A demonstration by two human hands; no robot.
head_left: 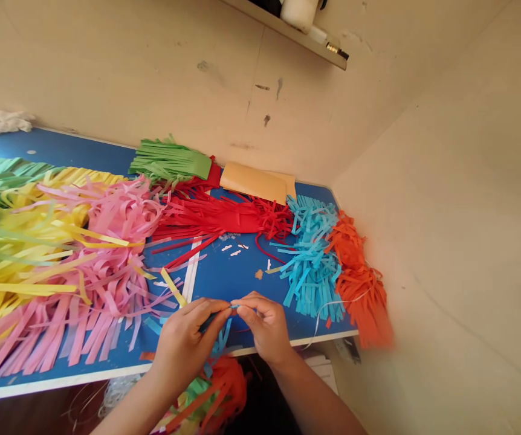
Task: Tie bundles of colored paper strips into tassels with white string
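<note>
My left hand and my right hand meet fingertip to fingertip over the front part of the blue table. Both pinch a small twisted blue paper piece between thumb and forefinger. Blue paper strips hang below, between the hands. Lower down, in front of the body, is a bundle of orange and green fringe, partly hidden by my left forearm. A yellow strip lies just beyond my left hand.
Pink fringe and yellow fringe cover the left side. Red fringe, a green bundle and folded tan paper lie at the back. Blue fringe and orange fringe are right. A shelf juts above.
</note>
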